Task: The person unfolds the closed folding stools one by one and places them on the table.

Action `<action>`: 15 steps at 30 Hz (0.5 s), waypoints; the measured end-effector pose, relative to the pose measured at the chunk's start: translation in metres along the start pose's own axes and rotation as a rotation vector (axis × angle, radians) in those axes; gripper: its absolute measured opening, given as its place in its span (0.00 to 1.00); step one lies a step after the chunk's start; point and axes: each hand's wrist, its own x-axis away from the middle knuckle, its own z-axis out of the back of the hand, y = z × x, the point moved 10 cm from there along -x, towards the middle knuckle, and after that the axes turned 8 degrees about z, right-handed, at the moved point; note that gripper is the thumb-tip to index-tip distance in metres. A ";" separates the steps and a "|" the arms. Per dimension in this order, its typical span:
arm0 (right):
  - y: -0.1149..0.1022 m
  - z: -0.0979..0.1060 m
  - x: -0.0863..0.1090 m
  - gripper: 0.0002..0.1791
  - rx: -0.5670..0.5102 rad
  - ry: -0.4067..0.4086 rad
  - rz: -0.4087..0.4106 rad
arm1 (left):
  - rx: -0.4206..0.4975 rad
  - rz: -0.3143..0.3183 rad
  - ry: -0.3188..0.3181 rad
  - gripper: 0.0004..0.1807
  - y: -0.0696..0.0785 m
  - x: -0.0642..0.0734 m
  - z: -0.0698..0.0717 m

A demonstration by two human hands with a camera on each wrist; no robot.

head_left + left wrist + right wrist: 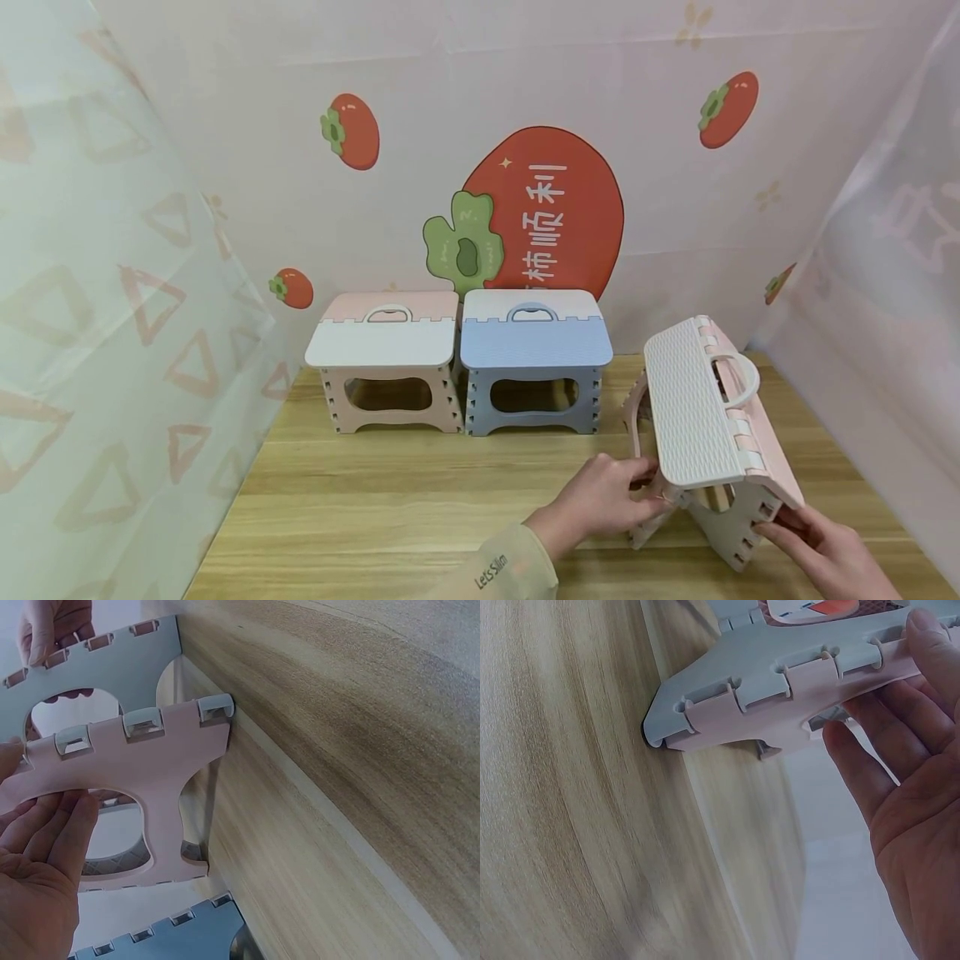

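A white-and-pink folding stool (690,408) stands at the right of the table, turned at an angle, its two-part top bent along the hinge line and its white carry handle (742,382) sticking up. My left hand (600,500) grips its near left side; in the left wrist view the fingers curl into the oval opening of a pink leg panel (169,769). With my right hand (832,550) I hold the near right leg. The right wrist view has the thumb on the white hinged edge (761,664) and fingers under the pink part.
Two unfolded stools stand side by side at the back: one with a white-and-pink top (382,342), one blue and white (536,342). They stand left of the held stool on the wooden table (375,517). Printed cloth walls (225,125) enclose the back and both sides.
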 end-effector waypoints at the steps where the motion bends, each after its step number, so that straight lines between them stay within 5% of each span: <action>1: 0.002 -0.001 0.000 0.22 -0.003 -0.016 -0.029 | 0.004 0.003 -0.006 0.15 0.000 0.000 0.000; 5: 0.009 -0.003 0.001 0.26 -0.024 -0.066 -0.111 | 0.011 0.022 -0.030 0.16 -0.002 0.001 -0.001; 15: 0.009 0.000 0.000 0.27 -0.011 -0.051 -0.080 | 0.008 0.041 -0.048 0.17 -0.002 0.001 -0.002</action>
